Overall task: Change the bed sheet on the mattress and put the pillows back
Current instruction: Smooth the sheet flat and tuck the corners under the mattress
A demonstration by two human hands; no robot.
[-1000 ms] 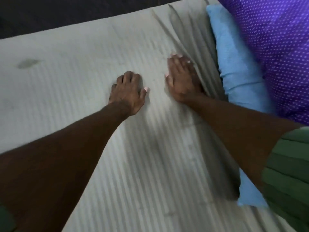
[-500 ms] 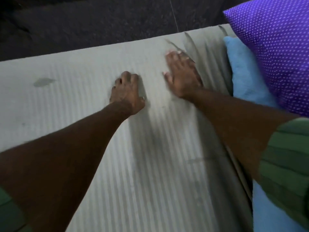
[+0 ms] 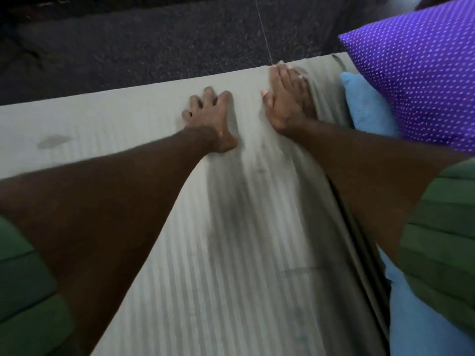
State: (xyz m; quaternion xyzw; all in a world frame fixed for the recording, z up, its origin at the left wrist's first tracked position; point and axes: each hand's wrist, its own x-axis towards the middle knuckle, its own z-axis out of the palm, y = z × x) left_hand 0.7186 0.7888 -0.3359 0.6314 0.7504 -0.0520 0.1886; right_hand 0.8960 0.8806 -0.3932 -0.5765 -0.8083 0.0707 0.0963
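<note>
The left hand (image 3: 209, 119) lies palm down on the bed sheet (image 3: 231, 253) just above the middle of the frame; its grip is wide, the fingers spread and slightly bent at the tips, holding nothing and pressing on the cloth. The right hand (image 3: 289, 98) sits just beside it, toward the upper right, also flat; its grip is wide as well, the fingers straight and close together, their tips reaching the far edge of the bed. Between the two hands a narrow strip of sheet shows.

The sheet is pale grey-green with fine lengthwise stripes and fills the middle and lower part of the frame. It lies mostly smooth under the left hand, with a dark smudge (image 3: 54, 141) at mid left. Under and to the right of the right hand it is gathered into long folds (image 3: 326, 98) that run down toward the lower right.

Right of those folds a light blue pillow (image 3: 365, 106) lies against the sheet's edge, and a purple pillow with white dots (image 3: 416, 80) rests on it in the upper right corner. Green sleeves (image 3: 442, 240) show at the lower corners. A dark floor (image 3: 154, 39) spans the top.
</note>
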